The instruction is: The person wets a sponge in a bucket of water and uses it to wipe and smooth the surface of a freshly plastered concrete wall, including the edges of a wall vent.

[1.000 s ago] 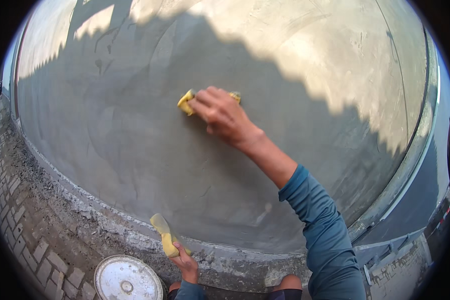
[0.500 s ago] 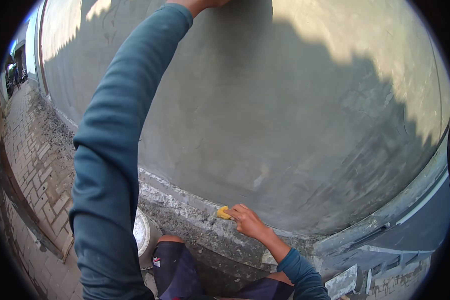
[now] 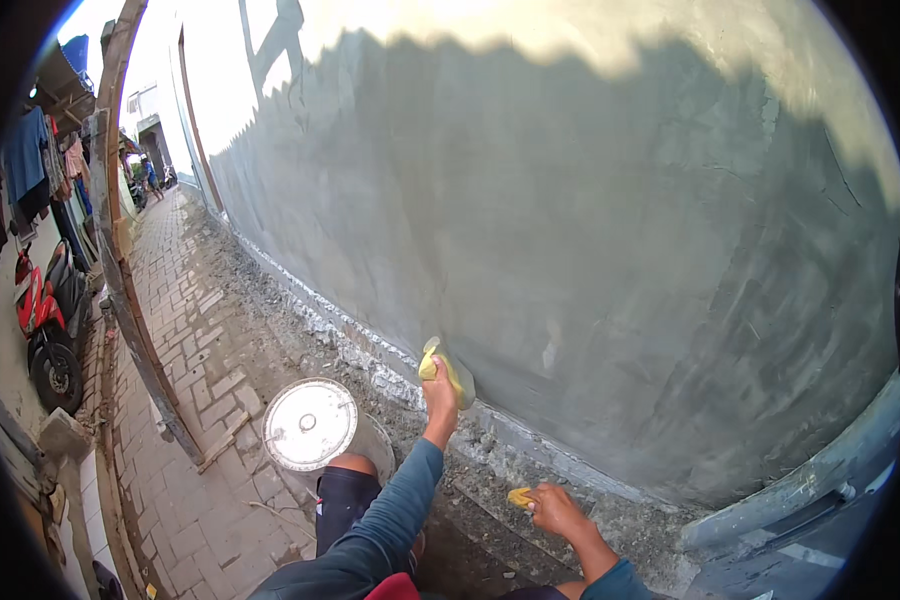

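So the left hand (image 3: pixel 440 398) is gripping a yellow pad (image 3: pixel 458 378) low by the wall (image 3: pixel 570 250), long axis slanting far-left to near-right. The right hand (image 3: pixel 559 511) is pinching a yellow scrap (image 3: pixel 519 497) nearer, pointing left.

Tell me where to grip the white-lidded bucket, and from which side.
Probably under the round edge of the lid, from the person's left: the bucket stands upright, that edge shows unobstructed, and the person's knee crowds its near right side.
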A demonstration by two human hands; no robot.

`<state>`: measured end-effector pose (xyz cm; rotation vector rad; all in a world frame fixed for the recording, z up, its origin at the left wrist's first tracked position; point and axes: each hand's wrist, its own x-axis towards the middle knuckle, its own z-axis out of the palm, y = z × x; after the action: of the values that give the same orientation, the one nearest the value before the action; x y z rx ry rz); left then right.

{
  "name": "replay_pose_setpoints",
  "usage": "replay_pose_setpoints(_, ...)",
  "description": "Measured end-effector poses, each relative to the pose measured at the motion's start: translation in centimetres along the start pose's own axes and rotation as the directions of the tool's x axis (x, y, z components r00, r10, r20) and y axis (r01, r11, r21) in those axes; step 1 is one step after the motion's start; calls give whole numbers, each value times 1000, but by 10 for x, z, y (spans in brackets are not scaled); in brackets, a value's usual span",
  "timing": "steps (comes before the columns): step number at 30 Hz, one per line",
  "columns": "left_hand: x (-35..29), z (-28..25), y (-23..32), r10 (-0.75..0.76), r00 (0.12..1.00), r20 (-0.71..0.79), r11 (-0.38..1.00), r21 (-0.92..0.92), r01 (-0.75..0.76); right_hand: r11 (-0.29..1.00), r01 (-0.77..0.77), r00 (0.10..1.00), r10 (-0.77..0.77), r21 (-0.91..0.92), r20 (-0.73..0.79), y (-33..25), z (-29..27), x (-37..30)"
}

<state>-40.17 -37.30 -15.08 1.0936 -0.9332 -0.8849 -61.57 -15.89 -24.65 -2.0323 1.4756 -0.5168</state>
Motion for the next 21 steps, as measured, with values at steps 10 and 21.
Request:
replay_pose_setpoints(10, 160, 90, 442, 943, 125, 309, -62, 532, -844, 995, -98, 994, 96, 36, 47, 16, -3, -22)
replay_pose_setpoints(21, 49, 49, 12, 731, 679, -67, 638, 423, -644, 976, -210, 978, 210, 66, 1, 26, -24, -32)
